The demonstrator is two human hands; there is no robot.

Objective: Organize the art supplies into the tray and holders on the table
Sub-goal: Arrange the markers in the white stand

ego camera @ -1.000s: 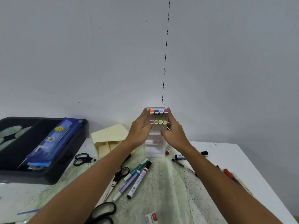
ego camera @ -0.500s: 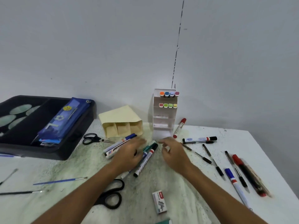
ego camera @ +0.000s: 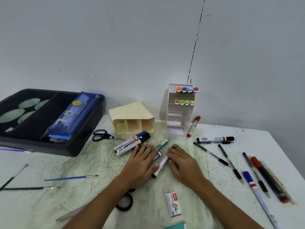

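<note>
A white tiered marker holder (ego camera: pixel 179 113) stands upright by the wall, two rows of coloured markers in its top shelves. Beside it lies a cream pen holder (ego camera: pixel 132 120) on its side. My left hand (ego camera: pixel 142 164) lies flat over a green marker (ego camera: pixel 160 144) and a purple one. My right hand (ego camera: pixel 183 160) rests with fingers down on a white marker (ego camera: pixel 160 166) between the hands. Neither hand visibly grips anything. A black tray (ego camera: pixel 69 148) with a blue pencil case (ego camera: pixel 72 114) sits at the left.
Two markers (ego camera: pixel 132 142) and small scissors (ego camera: pixel 100 135) lie left of my hands. Several pens and markers (ego camera: pixel 214 139) spread over the table's right side. Paintbrushes (ego camera: pixel 71 177) lie at the left, larger scissors (ego camera: pixel 125 201) under my left forearm, a staples box (ego camera: pixel 173 204) near the front.
Both hands let go of the white marker holder, which now stands on the table, and came down onto the loose markers in front of it. The camera tilted down.
</note>
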